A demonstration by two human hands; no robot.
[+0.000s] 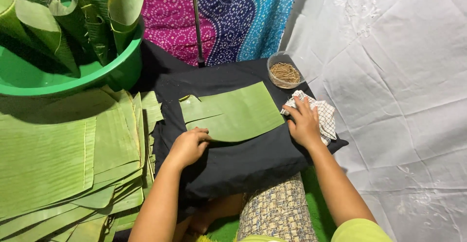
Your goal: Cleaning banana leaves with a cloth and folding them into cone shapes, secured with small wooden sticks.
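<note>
Pressing hand: the left hand [188, 146] lies palm down on the near left edge of a cut banana leaf piece [232, 113], fingers curled narrow with their tips on the leaf, gripping nothing.
Cloth hand: the right hand [304, 124] rests on a checked white cloth [325, 115], fingers spread loosely over it and pressing it flat; whether they pinch it I cannot tell.
Leaf piece: flat on a black cushion [243, 161], lying between the two hands, just beyond the left fingertips and just left of the right fingers; a second, narrower strip overlaps its upper left part.
Cushion: under both hands, set across the person's lap.
Bowl of sticks: a small clear bowl [284, 70] holding thin wooden picks, just beyond the right fingertips, near the cloth.
Leaf stack: a pile of flat banana leaf sheets [63, 164], to the left of the left hand, apart from it.
Green basin: a green tub [73, 79] filled with rolled leaf cones [124, 8], well beyond the left fingers, behind the stack.
Ground cover: a creased white sheet [399, 101] to the right of the right hand.
</note>
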